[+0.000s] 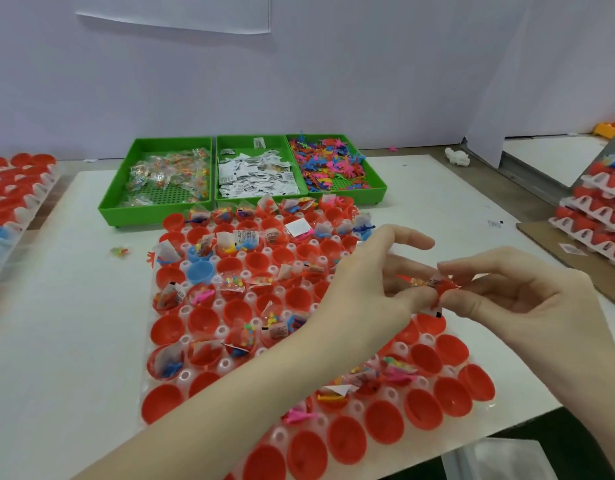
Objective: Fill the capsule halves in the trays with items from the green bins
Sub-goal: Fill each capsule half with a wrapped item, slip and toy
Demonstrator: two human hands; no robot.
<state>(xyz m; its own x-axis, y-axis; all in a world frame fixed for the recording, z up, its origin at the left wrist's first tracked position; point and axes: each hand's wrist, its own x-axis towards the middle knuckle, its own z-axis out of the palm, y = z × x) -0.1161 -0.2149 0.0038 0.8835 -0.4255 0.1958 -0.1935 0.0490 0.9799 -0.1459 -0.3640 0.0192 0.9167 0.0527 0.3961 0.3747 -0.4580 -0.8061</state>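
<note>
Hands meet above the right side of the near tray, both pinching one small bundle. The left hand (pixel 379 271) curls its thumb and lower fingers onto the bundle while its index finger sticks out straight toward the far side. The right hand (pixel 514 289) grips the other end between thumb and fingertips. The bundle (pixel 434 284) looks like a clear packet with coloured bits, a white paper slip and a red toy figure pressed together; exactly how many pieces it holds I cannot tell.

Below them lies the tray (pixel 181 375) of red capsule halves (pixel 420 407) on the white tabletop (pixel 74 306). Many halves in its far and middle rows already hold packets, slips and toys; most along the near edge and the right side are bare. Two blue halves (pixel 200 271) sit toward the left.

Beyond the tray stand three green bins: the left bin (pixel 126 199) with clear packets, the middle bin (pixel 250 142) with white slips, the right bin (pixel 375 178) with small coloured figures.

I judge the step to be gathering one set of items before dropping it in. Next, the bundle needs lowering into a bare red half just beneath the hands, kept compact so nothing springs out or spills into a neighbouring half.

More trays (pixel 597 216) are stacked at the right edge, and another (pixel 18 188) lies at the left.
</note>
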